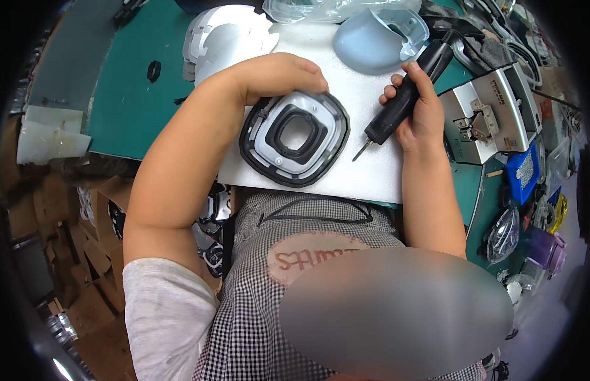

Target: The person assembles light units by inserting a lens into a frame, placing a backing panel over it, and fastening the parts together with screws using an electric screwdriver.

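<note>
My left hand (283,73) is closed over the far edge of a rounded-square plastic housing (321,136). This housing has a black outer rim, a light grey ring inside it and a dark central frame around an opening. It rests over a white foam sheet (377,170) near its front edge. In my right hand (426,114) is a black electric screwdriver (391,109), its thin bit slanting down to the left. The bit tip is apart from the housing, above the foam. Part of my left fingers is hidden behind the hand.
A light blue curved shell (361,46) and stacked white shells (212,44) lie at the back. On the right stand a silver screw feeder (498,117) and a blue tray (515,178) of small screws. A small black ring (154,71) lies on the green mat (126,105).
</note>
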Motion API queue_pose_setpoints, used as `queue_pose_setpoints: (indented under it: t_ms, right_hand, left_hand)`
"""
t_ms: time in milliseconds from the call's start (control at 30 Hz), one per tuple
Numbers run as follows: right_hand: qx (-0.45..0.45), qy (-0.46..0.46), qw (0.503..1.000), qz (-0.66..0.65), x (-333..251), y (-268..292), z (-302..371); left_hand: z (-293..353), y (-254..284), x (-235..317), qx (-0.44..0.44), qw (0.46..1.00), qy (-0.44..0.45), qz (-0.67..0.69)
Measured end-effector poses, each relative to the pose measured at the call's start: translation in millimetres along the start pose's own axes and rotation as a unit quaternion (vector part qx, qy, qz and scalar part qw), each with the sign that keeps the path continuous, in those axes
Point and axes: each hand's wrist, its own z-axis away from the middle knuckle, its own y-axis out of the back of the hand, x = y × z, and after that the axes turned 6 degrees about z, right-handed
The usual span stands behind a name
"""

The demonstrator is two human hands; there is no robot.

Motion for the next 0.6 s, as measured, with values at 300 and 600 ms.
queue_pose_setpoints:
  t_ms: [300,600]
  right_hand:
    - [-0.015,-0.008,1.0,-0.004,1,2,-4]
    - [-0.006,-0.013,1.0,-0.012,-3,3,-3]
  left_hand:
    - [-8,-21,30,0.019,0.959,-0.127,-0.251]
    - [64,-21,11,0.198,0.947,-0.196,-0.16]
